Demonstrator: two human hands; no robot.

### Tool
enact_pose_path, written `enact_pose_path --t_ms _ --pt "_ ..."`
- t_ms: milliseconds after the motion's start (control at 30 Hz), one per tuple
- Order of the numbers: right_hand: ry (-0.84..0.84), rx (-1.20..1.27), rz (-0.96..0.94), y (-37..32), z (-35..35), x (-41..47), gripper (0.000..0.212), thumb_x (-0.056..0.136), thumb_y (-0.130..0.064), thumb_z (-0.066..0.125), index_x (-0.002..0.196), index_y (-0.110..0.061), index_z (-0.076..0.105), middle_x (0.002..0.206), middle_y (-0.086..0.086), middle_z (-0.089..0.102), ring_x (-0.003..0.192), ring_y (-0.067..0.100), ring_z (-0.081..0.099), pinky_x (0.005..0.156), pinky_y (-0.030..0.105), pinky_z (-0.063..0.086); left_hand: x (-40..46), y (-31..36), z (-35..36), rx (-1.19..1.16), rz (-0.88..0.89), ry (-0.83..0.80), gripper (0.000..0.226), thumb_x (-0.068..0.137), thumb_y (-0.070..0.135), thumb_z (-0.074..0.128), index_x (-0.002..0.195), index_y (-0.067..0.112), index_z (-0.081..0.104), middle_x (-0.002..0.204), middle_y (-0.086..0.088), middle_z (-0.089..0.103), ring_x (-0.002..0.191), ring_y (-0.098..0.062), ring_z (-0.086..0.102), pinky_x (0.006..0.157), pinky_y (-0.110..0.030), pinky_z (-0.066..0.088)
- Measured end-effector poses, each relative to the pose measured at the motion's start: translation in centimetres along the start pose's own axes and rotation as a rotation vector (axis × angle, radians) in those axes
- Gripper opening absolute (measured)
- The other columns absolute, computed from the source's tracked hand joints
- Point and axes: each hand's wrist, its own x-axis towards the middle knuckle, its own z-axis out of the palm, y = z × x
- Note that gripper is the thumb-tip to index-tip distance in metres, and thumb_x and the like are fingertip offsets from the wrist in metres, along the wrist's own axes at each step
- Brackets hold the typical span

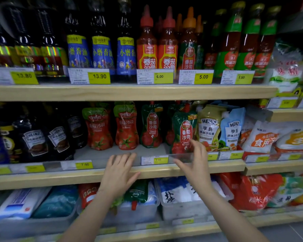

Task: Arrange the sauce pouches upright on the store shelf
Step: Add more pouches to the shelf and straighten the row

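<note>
On the middle shelf (112,173) stand several sauce pouches: two red tomato pouches (98,128) (127,126), a green ketchup pouch (151,124) further back, and a second green ketchup pouch (183,131) upright at the shelf front. Next to it stand a yellow Heinz pouch (209,126) and a blue Heinz pouch (232,128). My left hand (119,173) lies flat with straight fingers on the shelf's front edge. My right hand (194,159) hovers with spread fingers just in front of the front green pouch, holding nothing.
Dark Heinz bottles (35,142) fill the left of the middle shelf, bags of starch (262,137) the right. Sauce and oil bottles line the upper shelf (129,92). Below, plastic bins (182,208) hold bags and pouches. Price tags run along every shelf edge.
</note>
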Motion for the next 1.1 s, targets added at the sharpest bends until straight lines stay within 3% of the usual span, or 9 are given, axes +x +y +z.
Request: enact_pose_path --t_ms 100,200,367,467,533,700,833,933,1100 --pt "-0.087 0.036 -0.083 -0.2 1.2 -3.7 0.060 0.073 -0.033 0.075 0.124 -0.019 0.046 0.122 -0.006 0.046 0.115 0.007 0.042 0.099 0.021 0.035 -2.4 -4.6 -0.3 0.062 -0.032 -0.019 0.067 0.090 0.059 0.026 0.129 0.009 0.050 0.118 -0.011 0.060 0.105 -0.029 0.056 0.097 -0.043 0.030" --pt "-0.373 0.050 -0.141 -0.6 4.0 -7.0 0.046 0.078 -0.032 0.071 0.118 -0.020 0.053 0.115 -0.007 0.052 0.110 0.009 0.049 0.091 0.016 0.038 -4.4 -8.0 -0.3 0.078 -0.075 -0.028 0.069 0.091 0.059 0.025 0.138 0.011 0.039 0.128 -0.015 0.054 0.117 -0.032 0.048 0.105 -0.049 0.025" --pt "-0.649 -0.048 -0.251 0.5 10.0 -10.2 0.053 0.077 -0.030 0.070 0.126 -0.018 0.052 0.133 -0.001 0.047 0.127 0.016 0.040 0.102 0.005 0.014 -5.1 -9.0 1.0 0.100 -0.088 0.012 0.069 0.092 0.059 0.021 0.143 0.013 0.029 0.136 -0.018 0.047 0.126 -0.033 0.039 0.111 -0.051 0.017" --pt "-0.705 -0.153 -0.287 1.8 13.4 -10.8 0.061 0.078 -0.032 0.069 0.133 -0.024 0.045 0.148 -0.003 0.031 0.139 0.015 0.021 0.113 0.022 0.010 -5.1 -9.4 2.1 0.109 -0.069 0.093 0.068 0.089 0.056 0.034 0.142 0.013 0.032 0.133 -0.018 0.050 0.124 -0.032 0.037 0.111 -0.050 0.016" --pt "-0.722 -0.206 -0.292 2.3 14.9 -11.2 0.058 0.080 -0.027 0.067 0.134 -0.025 0.046 0.152 -0.001 0.025 0.142 0.018 0.015 0.115 0.030 0.008 -5.1 -9.8 2.8 0.116 -0.045 0.164 0.068 0.087 0.054 0.038 0.141 0.013 0.034 0.130 -0.018 0.051 0.123 -0.032 0.038 0.111 -0.049 0.017" --pt "-0.587 -0.095 -0.296 2.3 15.6 -11.7 0.033 0.076 -0.006 0.069 0.109 -0.009 0.067 0.131 0.017 0.054 0.126 0.040 0.043 0.106 0.044 0.022 -5.1 -9.9 3.5 0.110 -0.021 0.275 0.066 0.088 0.054 0.039 0.138 0.011 0.040 0.125 -0.019 0.055 0.120 -0.031 0.038 0.111 -0.049 0.017" --pt "-0.608 -0.037 -0.249 2.0 14.4 -11.4 0.030 0.086 -0.009 0.060 0.116 -0.008 0.063 0.137 0.009 0.049 0.134 0.028 0.035 0.110 0.028 0.021 -5.3 -10.0 3.6 0.103 -0.015 0.260 0.067 0.088 0.055 0.038 0.138 0.011 0.040 0.125 -0.018 0.055 0.120 -0.031 0.038 0.111 -0.048 0.016" --pt "-0.581 0.020 -0.242 0.8 12.6 -11.3 0.030 0.087 -0.008 0.059 0.117 -0.010 0.062 0.134 0.004 0.052 0.133 0.022 0.034 0.110 0.025 0.023 -5.4 -9.9 3.2 0.074 -0.027 0.199 0.068 0.088 0.056 0.034 0.140 0.012 0.037 0.127 -0.017 0.053 0.122 -0.031 0.036 0.113 -0.047 0.012" --pt "-0.515 0.099 -0.266 -2.3 8.4 -9.0 0.027 0.089 -0.010 0.057 0.115 -0.015 0.062 0.121 -0.010 0.058 0.121 0.009 0.050 0.101 0.018 0.038 -5.7 -8.6 1.5 -0.022 -0.098 0.100 0.074 0.089 0.060 0.030 0.144 0.011 0.028 0.144 -0.016 0.039 0.134 -0.030 0.026 0.115 -0.046 0.008"
